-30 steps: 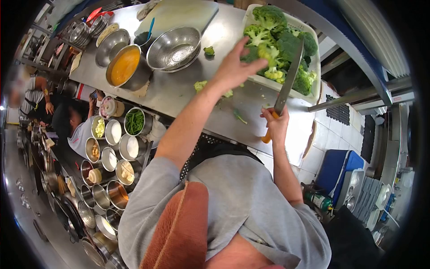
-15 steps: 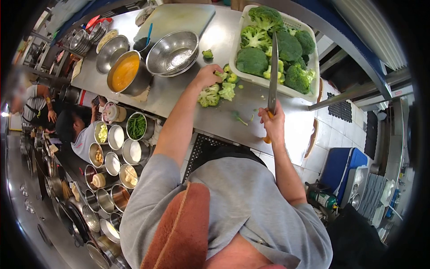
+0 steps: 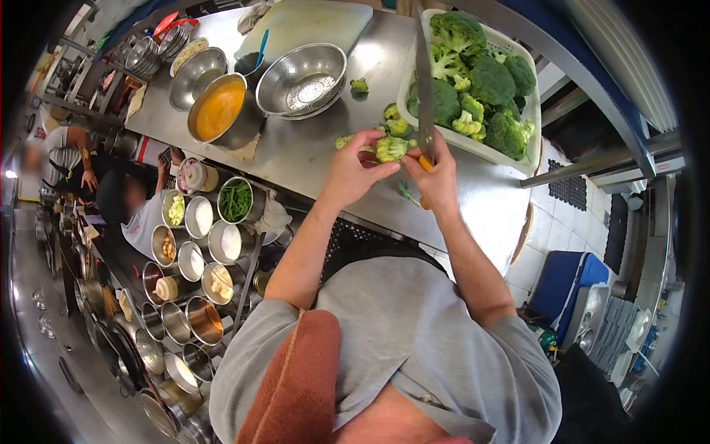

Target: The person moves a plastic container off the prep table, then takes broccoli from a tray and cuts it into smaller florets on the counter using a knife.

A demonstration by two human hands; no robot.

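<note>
My left hand pinches a broccoli floret above the steel counter. Close on its right, my right hand grips a knife by its orange handle, the long blade pointing up and away from me. The right fingertips are beside the floret; whether they touch it I cannot tell. Further cut broccoli pieces lie just beyond my hands, some partly hidden by the left one. A white plastic basket full of broccoli heads stands behind the blade. One small broccoli piece lies by a colander.
Left of my hands stand a steel colander, a pot of orange sauce and a steel bowl. A cutting board lies at the back. Containers of ingredients fill the left side. Two people are beyond them.
My left hand has lifted a floret from the counter and come nearer. My right hand has moved left and away from me with the knife, bringing both hands together.
</note>
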